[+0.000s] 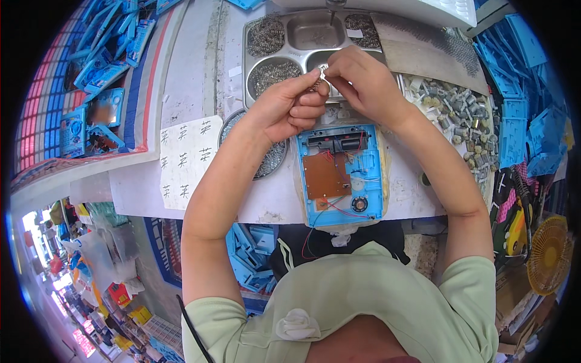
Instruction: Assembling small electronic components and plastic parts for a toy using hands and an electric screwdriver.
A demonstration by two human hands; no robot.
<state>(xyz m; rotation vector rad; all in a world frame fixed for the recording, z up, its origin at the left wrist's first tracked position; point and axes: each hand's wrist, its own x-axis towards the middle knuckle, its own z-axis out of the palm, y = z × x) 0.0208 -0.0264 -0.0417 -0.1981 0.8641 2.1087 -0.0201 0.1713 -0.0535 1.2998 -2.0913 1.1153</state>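
— Where do we stand? 
— Our left hand (289, 109) and right hand (362, 85) meet at twelve o'clock, fingertips of both pinching one small silvery metal part (322, 72), held in the air above the compartmented steel tray (257, 57) of tiny metal pieces. 
— And the open blue plastic casing (340, 175) with its brown circuit board (325, 175) and red wires (342, 209)? 
— It lies flat just below our hands, toward six o'clock, untouched. 
— What worries us? 
— The part is tiny, so we judge a loosened pinch could drop it into the tray, lost among lookalikes, or onto the bare board. A wrist might also snag those thin wires, or nudge the round dish of screws (273, 158) at nine o'clock.
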